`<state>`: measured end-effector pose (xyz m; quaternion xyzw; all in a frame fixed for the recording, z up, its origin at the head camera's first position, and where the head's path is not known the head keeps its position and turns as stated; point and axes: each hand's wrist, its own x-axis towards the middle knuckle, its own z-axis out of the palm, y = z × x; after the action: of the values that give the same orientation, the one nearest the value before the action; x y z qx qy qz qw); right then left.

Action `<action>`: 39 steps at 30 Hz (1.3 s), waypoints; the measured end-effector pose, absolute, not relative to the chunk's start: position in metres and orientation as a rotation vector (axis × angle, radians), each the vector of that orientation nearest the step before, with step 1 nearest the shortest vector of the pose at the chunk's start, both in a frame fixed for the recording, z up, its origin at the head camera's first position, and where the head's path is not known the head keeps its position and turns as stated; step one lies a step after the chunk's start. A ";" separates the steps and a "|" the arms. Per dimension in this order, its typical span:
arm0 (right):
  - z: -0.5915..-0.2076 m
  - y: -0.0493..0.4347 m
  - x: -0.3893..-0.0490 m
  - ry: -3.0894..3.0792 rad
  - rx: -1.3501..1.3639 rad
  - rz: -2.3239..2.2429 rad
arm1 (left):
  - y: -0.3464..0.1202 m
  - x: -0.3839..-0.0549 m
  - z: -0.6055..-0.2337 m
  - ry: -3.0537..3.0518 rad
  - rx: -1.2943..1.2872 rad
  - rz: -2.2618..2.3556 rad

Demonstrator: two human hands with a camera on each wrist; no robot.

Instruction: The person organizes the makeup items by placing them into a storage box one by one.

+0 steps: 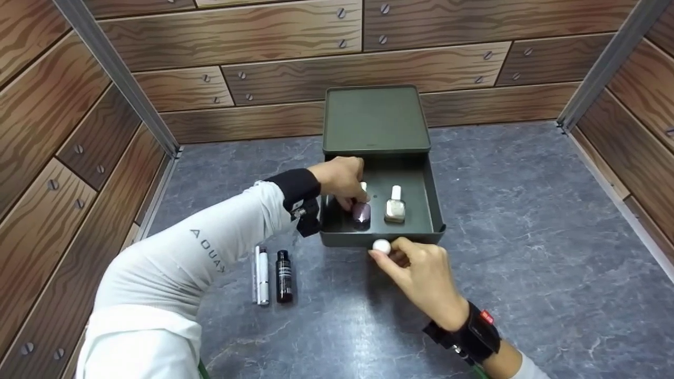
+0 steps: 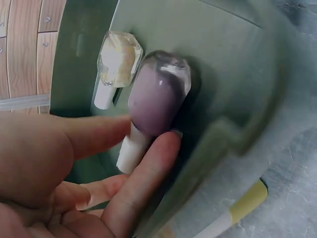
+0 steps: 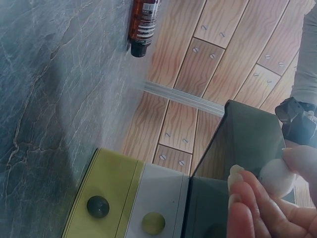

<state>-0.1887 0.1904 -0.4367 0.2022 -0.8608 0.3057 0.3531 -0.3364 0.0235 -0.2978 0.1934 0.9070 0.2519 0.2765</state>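
Observation:
My left hand (image 1: 341,179) reaches into the pulled-out dark green drawer (image 1: 416,171). Its thumb and fingers pinch the white cap of a purple nail polish bottle (image 2: 157,96), whose glass body points toward the drawer front. Beside that bottle lies a cream-coloured nail polish bottle (image 1: 395,209), also white-capped. At the drawer front, my right hand (image 1: 429,273) pinches the round white knob (image 3: 277,177) between thumb and fingers. In the right wrist view, a white drawer front (image 3: 161,198) and a yellow-green drawer front (image 3: 106,186) show in the same stack, each with a round knob.
Left of the drawer, on the grey marbled table (image 1: 526,210), lie slim silver-white tubes (image 1: 263,279) and a dark bottle (image 1: 284,279) with a black cap. The cabinet's flat green top (image 1: 376,118) stands behind the drawer, near the wood-patterned back wall (image 1: 295,79).

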 end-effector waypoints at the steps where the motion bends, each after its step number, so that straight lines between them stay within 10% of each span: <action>1: -0.437 0.191 -0.189 -2.227 0.522 0.788 | 0.023 -0.337 -0.296 2.440 0.519 0.665; 13: -0.437 0.193 -0.189 -2.236 0.534 0.773 | -0.002 -0.370 -0.258 2.839 0.776 0.968; 24: -0.436 0.191 -0.186 -2.232 0.530 0.807 | -0.033 -0.427 -0.298 1.921 0.010 1.569; 39: -0.434 0.191 -0.184 -2.206 0.536 0.822 | -0.037 -0.438 -0.350 1.618 0.064 1.647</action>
<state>-0.1845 0.1914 -0.4336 0.2076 -0.8540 0.3183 0.3554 -0.4380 -0.0369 -0.3500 0.0254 0.6406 0.6524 0.4042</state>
